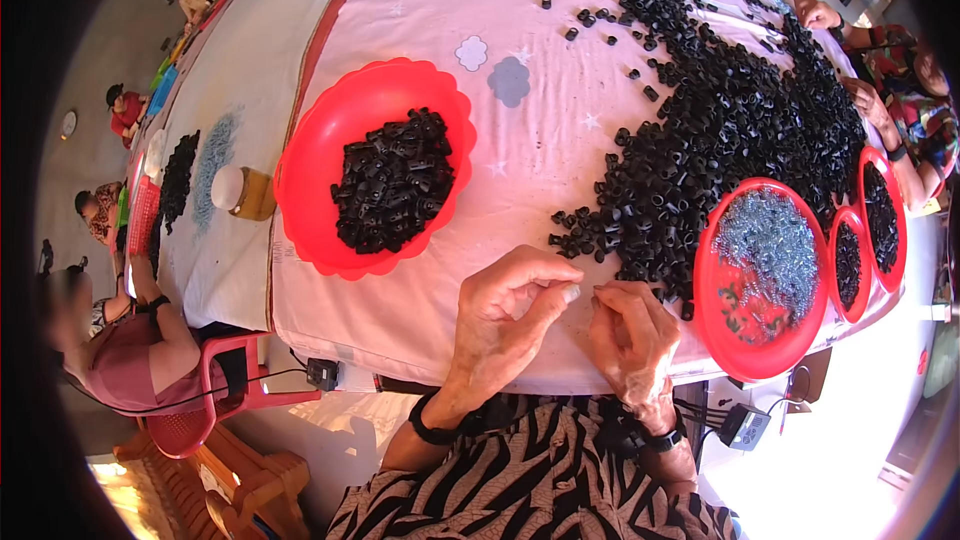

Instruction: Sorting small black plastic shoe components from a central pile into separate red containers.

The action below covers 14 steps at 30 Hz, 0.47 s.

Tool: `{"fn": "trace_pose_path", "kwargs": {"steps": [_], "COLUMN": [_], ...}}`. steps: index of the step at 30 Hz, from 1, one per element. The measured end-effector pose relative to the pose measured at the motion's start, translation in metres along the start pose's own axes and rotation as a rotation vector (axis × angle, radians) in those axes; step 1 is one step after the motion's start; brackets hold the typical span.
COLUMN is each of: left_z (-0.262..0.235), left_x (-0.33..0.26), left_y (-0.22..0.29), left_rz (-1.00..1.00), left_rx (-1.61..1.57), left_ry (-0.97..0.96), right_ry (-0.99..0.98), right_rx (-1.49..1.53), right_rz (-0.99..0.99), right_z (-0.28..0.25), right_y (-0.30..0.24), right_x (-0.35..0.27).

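Note:
My left hand (512, 312) is raised over the near table edge, thumb and forefinger pressed together in a pinch. Facing it, a short gap away, my right hand (633, 335) is closed with its fingers curled. Whatever either hand holds is too small or hidden to name. Just beyond the right hand spreads a large heap of small black plastic pieces (720, 120). To its right stands a red plate (708, 285) with many small shiny bluish-clear pieces. Left of my hands, a red scalloped bowl (310, 190) contains a pile of black clip-like parts (395, 180).
A jar (250, 194) of yellowish stuff stands beside the bowl. Smaller red trays (836, 285) of black parts line the right edge. Another person's hand (868, 100) reaches to the heap. A co-worker sits at left by a red plastic chair (215, 380).

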<state>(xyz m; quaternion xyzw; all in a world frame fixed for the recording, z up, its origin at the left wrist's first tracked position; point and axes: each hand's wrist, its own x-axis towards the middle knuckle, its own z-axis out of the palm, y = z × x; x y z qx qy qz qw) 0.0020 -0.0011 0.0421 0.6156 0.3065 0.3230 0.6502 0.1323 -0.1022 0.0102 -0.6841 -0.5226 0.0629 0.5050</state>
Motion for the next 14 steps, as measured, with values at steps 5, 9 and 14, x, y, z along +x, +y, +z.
{"fn": "trace_pose_path", "kwargs": {"steps": [5, 9, 14], "left_z": [-0.006, -0.018, -0.062], "left_x": [-0.015, -0.023, -0.058], "left_y": [0.030, 0.076, 0.128], "left_rz": [0.065, 0.456, 0.770], "left_rx": [-0.032, -0.017, 0.120], "left_ry": [0.025, 0.015, 0.088], "right_ry": [0.023, 0.144, 0.174], "right_rx": [0.165, 0.175, 0.505], "right_rz": [0.023, -0.357, -0.392], "right_z": [-0.016, -0.061, -0.078], "right_y": [-0.024, -0.051, -0.114], "right_x": [0.009, 0.031, -0.005]}}
